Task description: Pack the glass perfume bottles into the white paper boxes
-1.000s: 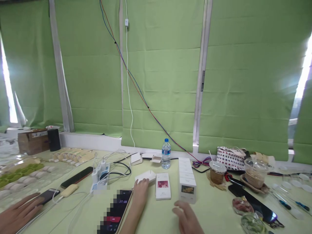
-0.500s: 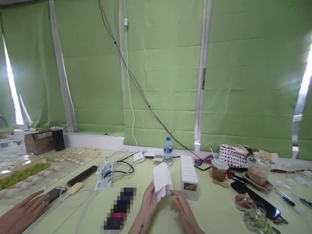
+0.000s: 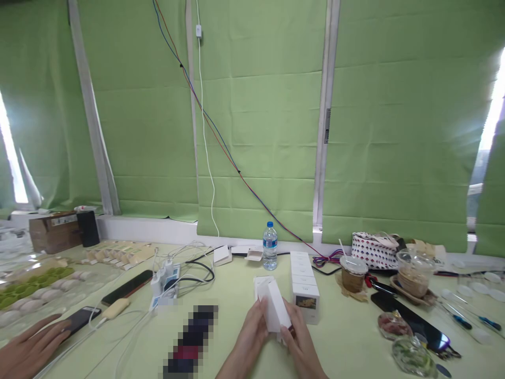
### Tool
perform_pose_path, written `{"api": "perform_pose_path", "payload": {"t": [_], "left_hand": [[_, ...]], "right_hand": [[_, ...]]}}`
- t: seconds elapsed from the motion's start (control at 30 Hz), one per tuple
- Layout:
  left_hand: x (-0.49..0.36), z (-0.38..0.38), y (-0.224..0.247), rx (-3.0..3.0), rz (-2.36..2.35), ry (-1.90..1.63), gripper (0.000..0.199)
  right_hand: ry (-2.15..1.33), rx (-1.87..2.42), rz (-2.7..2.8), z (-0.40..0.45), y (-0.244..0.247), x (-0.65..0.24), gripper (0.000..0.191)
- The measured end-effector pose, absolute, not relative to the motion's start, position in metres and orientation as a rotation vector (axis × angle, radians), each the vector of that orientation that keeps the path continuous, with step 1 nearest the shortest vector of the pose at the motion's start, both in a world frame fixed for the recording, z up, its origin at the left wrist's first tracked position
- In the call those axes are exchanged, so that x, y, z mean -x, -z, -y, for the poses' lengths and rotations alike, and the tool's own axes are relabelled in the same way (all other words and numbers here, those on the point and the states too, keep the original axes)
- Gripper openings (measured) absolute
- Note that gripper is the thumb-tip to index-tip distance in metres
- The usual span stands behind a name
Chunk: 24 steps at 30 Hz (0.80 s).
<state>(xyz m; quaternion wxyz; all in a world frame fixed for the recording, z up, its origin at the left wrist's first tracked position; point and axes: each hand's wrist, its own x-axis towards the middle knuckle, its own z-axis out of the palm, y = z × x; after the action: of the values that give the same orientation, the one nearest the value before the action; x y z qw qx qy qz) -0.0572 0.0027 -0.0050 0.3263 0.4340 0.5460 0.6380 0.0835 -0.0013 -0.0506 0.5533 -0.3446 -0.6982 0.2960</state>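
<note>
A small white cardboard box (image 3: 276, 305) is between my two hands, with a pale flap or second white piece behind its top. My left hand (image 3: 252, 323) wraps round its left side. On the right, my right hand (image 3: 298, 331) grips the lower right edge, the thumb at the near end. A dark patch shows beside that thumb; I cannot make out what it is. Just past my right hand stands a row of similar white boxes (image 3: 304, 279), the nearest bearing a dark picture on its front.
Another person's hand (image 3: 35, 337) rests on a phone (image 3: 81, 320) at the left. Nearby are a power strip (image 3: 165, 281) with tangled cables and a power bank (image 3: 115, 309). A water bottle (image 3: 270, 247) stands behind. Rightward sit a drink cup (image 3: 353, 273) and a black phone (image 3: 410, 321).
My right hand has closed on the white box, which has turned and tilted between both hands. Its wide flap no longer stands up. The view has shifted slightly.
</note>
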Motion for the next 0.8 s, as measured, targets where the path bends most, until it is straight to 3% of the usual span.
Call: {"api": "perform_pose_path", "payload": {"t": [0.1,0.23,0.3,0.5,0.63,0.8], "left_hand": [[0.049,-0.001,0.012,-0.970,-1.010,-1.463,0.037],[0.050,0.001,0.011,-0.877,-0.821,-1.329,0.075],[0.055,0.003,0.005,-0.871,-0.707,-1.277,0.070],[0.066,0.015,-0.019,-0.908,-0.523,-1.198,0.030],[0.067,0.017,-0.022,-0.951,-0.486,-1.164,0.030],[0.067,0.009,-0.010,-0.886,-0.499,-1.184,0.046]], "right_hand": [[-0.664,0.801,1.687,0.002,0.050,-0.082,0.052],[-0.646,0.733,1.777,0.004,0.050,-0.083,0.060],[-0.639,0.700,1.793,0.005,0.050,-0.084,0.062],[-0.457,0.758,1.864,0.006,0.048,-0.089,0.068],[-0.339,0.739,1.944,0.008,0.048,-0.089,0.083],[-0.506,0.757,1.817,0.007,0.049,-0.089,0.063]]}}
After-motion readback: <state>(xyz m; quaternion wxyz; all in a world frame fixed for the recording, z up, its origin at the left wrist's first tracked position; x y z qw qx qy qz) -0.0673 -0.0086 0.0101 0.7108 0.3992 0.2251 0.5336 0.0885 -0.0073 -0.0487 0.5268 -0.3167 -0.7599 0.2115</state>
